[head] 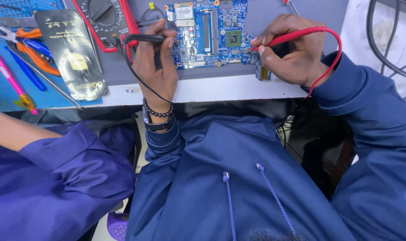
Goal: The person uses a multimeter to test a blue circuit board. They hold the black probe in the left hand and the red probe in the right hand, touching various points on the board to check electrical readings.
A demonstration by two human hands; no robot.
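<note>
**What Things Are Made Of**

The blue circuit board (pixel 209 33) looks hard and a bit shiny, with small metal parts. The red probe (pixel 285 39) and black probe (pixel 147 39) are smooth plastic. The black bag (pixel 73 53) is glossy. The hoodie (pixel 221 178) is soft, matt cloth. The pliers (pixel 6 33) have shiny metal tips.

Left hand (pixel 156 62) is curled in a pinch, fingers pointing right, wrist bent upward. Right hand (pixel 292 49), well apart, is closed pen-style, fingers pointing left toward it.
</note>
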